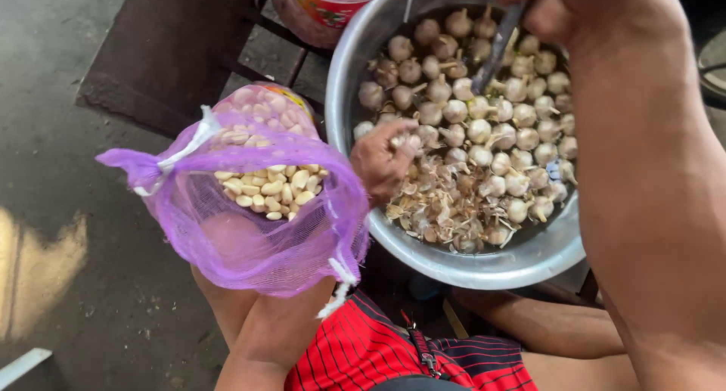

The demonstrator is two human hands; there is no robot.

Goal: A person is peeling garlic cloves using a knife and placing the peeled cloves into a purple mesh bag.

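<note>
Down low over a big metal bowl (pixel 484 266) heaped with whole garlic bulbs (pixel 484 126) and loose papery skins (pixel 435 209). Left hand (pixel 384 162) reaching over the near-left rim into the bowl, fingers curled around a small pale piece of garlic (pixel 399 140) at the edge of the pile, pinched between fingertips. Right hand (pixel 556 9) up at the top of the picture, arm filling the right side, closed around the handle of a knife (pixel 495 51), its dark blade angled down-left with the tip among the bulbs near the bowl's middle. Bulbs packed mostly toward the far and right parts of the bowl, skins and stems gathered at the near-left part, just under the left hand. Purple mesh bag (pixel 242 232) hanging over the left forearm just beside the bowl, mouth open, white drawstring (pixel 178 153) at its left corner and another white cord trailing off the lower right. Peeled cloves (pixel 268 187) lying inside the open bag, pale yellow, bunched in the upper half. Second bag of pinkish cloves (pixel 261 107) behind it, touching the purple mesh. Red-and-black striped shorts (pixel 363 353) at the bottom, bare knees on either side. Grey concrete floor (pixel 60 209) off to the left, dark wooden slats (pixel 174 51) behind the bags, another filled sack (pixel 325 5) at the top edge next to the bowl rim.
</note>
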